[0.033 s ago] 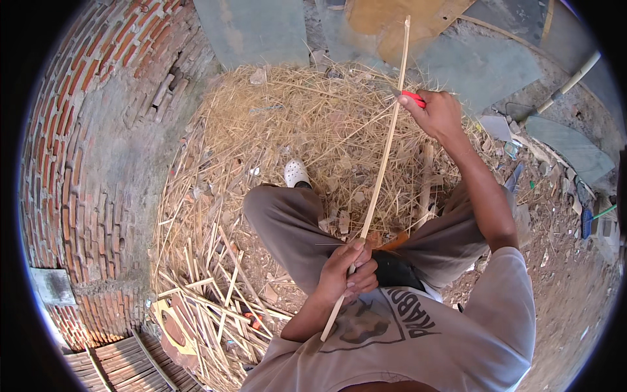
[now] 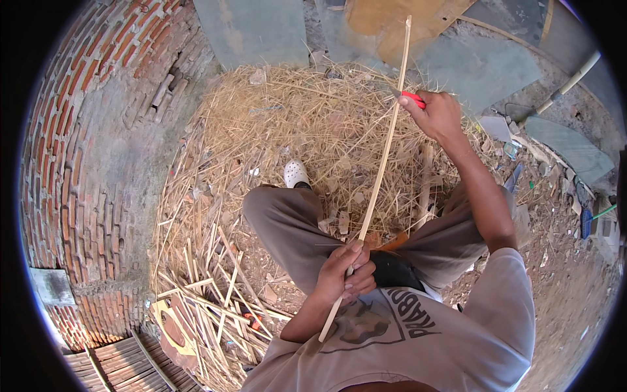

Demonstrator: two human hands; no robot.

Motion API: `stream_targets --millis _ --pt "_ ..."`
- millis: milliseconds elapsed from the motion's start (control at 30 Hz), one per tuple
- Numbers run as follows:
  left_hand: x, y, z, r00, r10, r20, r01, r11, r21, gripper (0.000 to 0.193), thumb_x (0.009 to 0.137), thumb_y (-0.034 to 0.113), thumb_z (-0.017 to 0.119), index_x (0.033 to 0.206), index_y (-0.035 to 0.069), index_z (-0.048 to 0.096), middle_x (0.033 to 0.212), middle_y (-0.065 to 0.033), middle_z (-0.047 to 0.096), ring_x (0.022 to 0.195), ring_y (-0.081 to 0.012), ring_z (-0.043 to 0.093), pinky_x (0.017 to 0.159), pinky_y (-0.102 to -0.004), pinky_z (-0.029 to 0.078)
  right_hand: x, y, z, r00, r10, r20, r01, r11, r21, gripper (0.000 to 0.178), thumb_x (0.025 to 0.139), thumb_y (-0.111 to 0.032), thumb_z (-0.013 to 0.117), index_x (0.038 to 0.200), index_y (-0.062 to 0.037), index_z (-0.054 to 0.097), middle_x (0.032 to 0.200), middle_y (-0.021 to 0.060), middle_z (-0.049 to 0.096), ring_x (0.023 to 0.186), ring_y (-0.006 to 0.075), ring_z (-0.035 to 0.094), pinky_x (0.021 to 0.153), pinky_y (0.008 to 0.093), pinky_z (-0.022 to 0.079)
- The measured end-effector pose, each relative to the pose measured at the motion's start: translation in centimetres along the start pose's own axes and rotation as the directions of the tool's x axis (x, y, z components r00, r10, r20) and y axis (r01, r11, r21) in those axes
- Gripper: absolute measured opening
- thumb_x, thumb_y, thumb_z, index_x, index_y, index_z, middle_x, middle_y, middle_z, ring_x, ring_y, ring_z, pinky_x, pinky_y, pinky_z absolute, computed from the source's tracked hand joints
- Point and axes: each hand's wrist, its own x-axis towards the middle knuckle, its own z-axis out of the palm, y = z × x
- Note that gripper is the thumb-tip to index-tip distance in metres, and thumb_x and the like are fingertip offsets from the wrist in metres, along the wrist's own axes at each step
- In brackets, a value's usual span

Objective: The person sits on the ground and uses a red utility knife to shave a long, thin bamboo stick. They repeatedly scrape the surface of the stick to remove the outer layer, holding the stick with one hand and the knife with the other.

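Note:
A long, pale bamboo strip point(image 2: 380, 179) runs from my lap up past my right hand, slightly bowed. Its lower part passes through the closed fingers of my left hand point(image 2: 346, 271), and the lower end sticks out over my shirt. Farther along the strip, my right hand point(image 2: 436, 112) is closed round a knife with a red handle point(image 2: 413, 99). The short blade lies at the strip's edge, and the thumb is close to the strip. Most of the handle is hidden in my palm.
Thin shavings point(image 2: 294, 111) cover the ground ahead. Cut bamboo strips point(image 2: 219, 307) lie heaped at my left, by a brick wall point(image 2: 85, 209). Grey sheets point(image 2: 483, 72) and a pale pole point(image 2: 568, 88) lie at the far right. A white clog point(image 2: 296, 173) shows beyond my bent leg.

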Motion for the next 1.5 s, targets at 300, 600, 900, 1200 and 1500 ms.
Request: stream_targets --millis 300,600,900,1200,1500 --pt "-9.5 0.7 -4.4 0.994 -0.107 -0.034 0.112 0.924 0.365 0.036 0.106 0.031 0.038 0.079 0.007 0.043 0.052 0.0032 0.031 0.043 -0.0056 0.028 0.047 -0.0232 0.029 5.9 11.5 -2.6 0.879 0.453 -0.150 -0.439 0.891 0.119 0.086 0.084 -0.081 0.036 0.072 -0.0017 0.066 0.074 0.0197 0.066 0.080 0.0378 0.066 0.074 0.0452 0.048" --pt "-4.5 0.5 -5.0 0.932 0.328 -0.155 -0.236 0.873 0.427 0.035 0.106 0.032 0.037 0.080 0.008 0.041 0.053 0.0005 0.035 0.040 -0.0086 0.031 0.044 -0.0240 0.030 -3.1 -1.8 -0.6 0.999 -0.015 0.045 0.005 0.978 0.208 0.072 0.085 -0.072 0.050 0.067 -0.0032 0.064 0.058 0.0147 0.060 0.058 0.0350 0.061 0.059 0.0441 0.048" --pt "1.4 1.9 -0.7 0.922 0.384 -0.043 -0.318 0.817 0.481 0.035 0.107 0.032 0.035 0.081 0.009 0.039 0.053 0.0003 0.036 0.038 -0.0077 0.031 0.041 -0.0236 0.030 -7.6 -7.1 -0.2 0.827 -0.560 -0.047 0.556 0.803 0.213 0.063 0.068 -0.070 0.069 0.056 -0.0101 0.054 0.049 0.0075 0.049 0.045 0.0294 0.054 0.046 0.0401 0.041" --pt "1.2 2.0 0.8 0.933 0.354 -0.056 -0.280 0.818 0.503 0.036 0.107 0.033 0.035 0.079 0.009 0.037 0.054 -0.0002 0.035 0.042 -0.0082 0.031 0.043 -0.0235 0.030 -7.8 -7.1 -0.9 0.843 -0.523 -0.127 0.538 0.817 0.208 0.064 0.064 -0.071 0.072 0.055 -0.0099 0.053 0.049 0.0051 0.047 0.044 0.0280 0.052 0.044 0.0383 0.040" --pt "0.6 2.0 1.3 0.924 0.375 -0.079 -0.261 0.765 0.589 0.036 0.107 0.032 0.036 0.078 0.010 0.037 0.055 0.0006 0.035 0.046 -0.0080 0.031 0.045 -0.0236 0.030 -6.2 -6.4 -0.3 0.814 -0.556 -0.170 0.577 0.808 0.119 0.066 0.062 -0.073 0.071 0.055 -0.0104 0.051 0.049 0.0045 0.047 0.045 0.0264 0.053 0.046 0.0383 0.041"
